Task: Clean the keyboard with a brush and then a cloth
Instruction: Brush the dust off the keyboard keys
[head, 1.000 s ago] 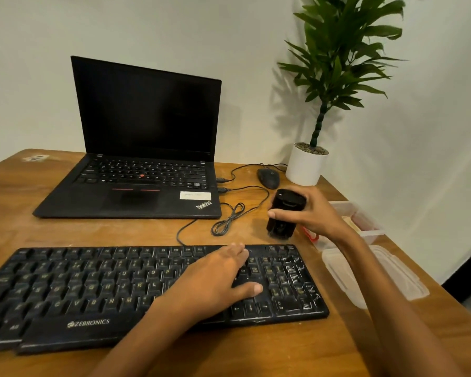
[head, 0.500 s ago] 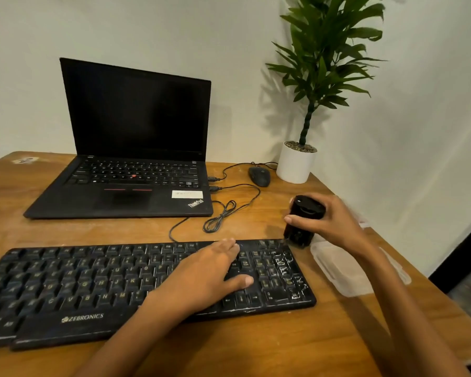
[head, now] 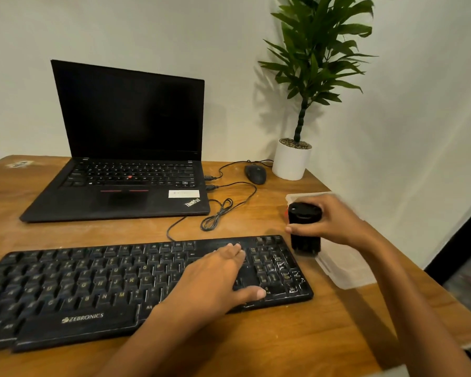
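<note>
A black Zebronics keyboard (head: 93,289) lies across the front of the wooden table. My left hand (head: 215,281) rests flat on its right half, fingers straight, thumb near the front edge. My right hand (head: 335,221) grips a black cylindrical brush (head: 305,229) upright, just beyond the keyboard's far right corner. Its lower end is dark and hard to make out. No cloth shows.
An open black laptop (head: 125,148) stands behind the keyboard, with cables (head: 218,213) and a mouse (head: 255,174) to its right. A potted plant (head: 292,159) fills the back corner. A clear plastic box (head: 294,197) and its lid (head: 346,268) lie by the table's right edge.
My right hand has carried the brush to the right and slightly nearer, from behind the keyboard to beside its far right corner. My left hand stays on the keys.
</note>
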Demonstrator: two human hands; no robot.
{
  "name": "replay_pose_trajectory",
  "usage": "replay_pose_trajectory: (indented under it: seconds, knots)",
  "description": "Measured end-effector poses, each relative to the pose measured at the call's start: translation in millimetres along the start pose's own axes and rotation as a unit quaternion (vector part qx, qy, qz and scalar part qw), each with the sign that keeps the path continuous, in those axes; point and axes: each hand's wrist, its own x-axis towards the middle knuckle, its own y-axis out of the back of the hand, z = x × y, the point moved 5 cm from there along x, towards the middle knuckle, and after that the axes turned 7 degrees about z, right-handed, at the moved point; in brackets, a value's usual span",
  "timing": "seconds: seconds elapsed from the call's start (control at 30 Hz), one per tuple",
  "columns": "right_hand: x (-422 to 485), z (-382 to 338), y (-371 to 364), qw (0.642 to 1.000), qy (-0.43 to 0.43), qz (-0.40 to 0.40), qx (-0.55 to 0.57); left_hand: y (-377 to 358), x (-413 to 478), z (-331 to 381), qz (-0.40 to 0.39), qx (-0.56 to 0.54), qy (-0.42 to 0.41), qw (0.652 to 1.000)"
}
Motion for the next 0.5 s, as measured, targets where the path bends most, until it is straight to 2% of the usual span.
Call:
replay_pose_trajectory:
  seconds: [0.1, 0.17, 0.27, 0.37, 0.43, 0.5]
  knots:
    - [6, -21, -21, 0.991, 0.041, 0.024, 0.123, 0, 0, 0, 0.0, 0.003, 0.002, 1.0]
    - [9, -29, -39, 0.986, 0.054, 0.011, 0.159, 0, -1, 0, 0.001, -0.002, 0.003, 1.0]
    - [7, -21, -43, 0.99, 0.049, -0.015, 0.13, 0, -1, -2, 0.006, -0.009, 0.003, 1.0]
    - [2, 1, -16, 0.997, 0.008, 0.003, 0.081, 1, -1, -2, 0.007, -0.011, 0.0, 1.0]
    - [1, 3, -4, 0.999, 0.02, 0.015, 0.045, 1, -1, -2, 0.006, -0.01, -0.004, 1.0]
    - [4, -10, -5, 0.996, 0.045, 0.03, 0.074, 1, 0, -1, 0.006, -0.007, -0.004, 1.0]
